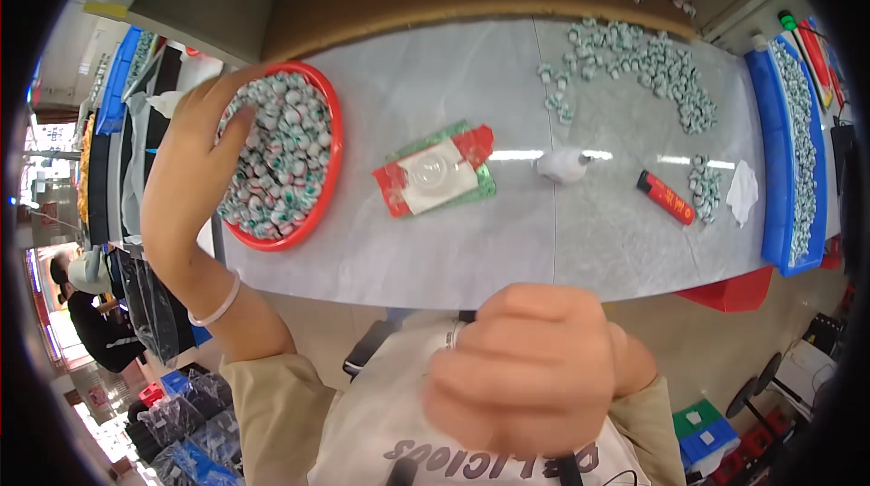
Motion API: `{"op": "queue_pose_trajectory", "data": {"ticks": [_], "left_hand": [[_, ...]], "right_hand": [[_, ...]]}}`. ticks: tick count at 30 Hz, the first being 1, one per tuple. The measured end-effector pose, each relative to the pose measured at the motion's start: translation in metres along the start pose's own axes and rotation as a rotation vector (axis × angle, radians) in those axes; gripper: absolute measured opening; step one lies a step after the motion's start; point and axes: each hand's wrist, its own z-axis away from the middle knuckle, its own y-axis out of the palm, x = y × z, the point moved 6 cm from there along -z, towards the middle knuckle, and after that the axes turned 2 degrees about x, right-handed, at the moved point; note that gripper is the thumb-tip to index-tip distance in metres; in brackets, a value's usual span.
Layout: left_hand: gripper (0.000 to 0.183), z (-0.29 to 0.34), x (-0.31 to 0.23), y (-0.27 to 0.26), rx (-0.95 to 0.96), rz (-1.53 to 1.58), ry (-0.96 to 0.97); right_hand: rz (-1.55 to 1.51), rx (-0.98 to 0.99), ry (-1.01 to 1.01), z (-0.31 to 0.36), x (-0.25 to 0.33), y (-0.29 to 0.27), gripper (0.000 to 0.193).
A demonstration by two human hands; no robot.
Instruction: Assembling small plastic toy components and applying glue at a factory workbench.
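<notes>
Reaching into the red bowl (332, 137) at the left of the frame, the left hand (195, 169) is spread loosely over the heap of small wrapped pieces (281, 155), fingers resting on them; whether one is pinched underneath cannot be told. The right hand (535, 377) is seen close to the camera at lower centre, curled into a fist and blurred, and what it encloses, if anything, cannot be made out. The pieces look light, crinkly and a little slippery in their foil-like wrap, so they are best nipped one at a time by the twisted ends or scooped from the top of the pile. At mid-table a red-and-green wrapper (439, 173) is laid flat, with a white lump (562, 164) to its right, a red tube (666, 198) further right, and more loose pieces (643, 64) scattered at upper right.
</notes>
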Motion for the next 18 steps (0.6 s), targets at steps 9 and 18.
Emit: {"op": "queue_pose_trajectory", "data": {"ticks": [9, 18], "left_hand": [[0.016, -0.166, -0.054, 0.065, -0.156, 0.083, 0.457], [0.013, -0.185, -0.045, 0.090, 0.069, 0.138, 0.183]], "right_hand": [[0.069, 0.023, 0.228, 0.047, -0.013, -0.020, 0.020], [0.263, -0.174, 0.508, 0.083, -0.029, -0.076, 0.021]]}}
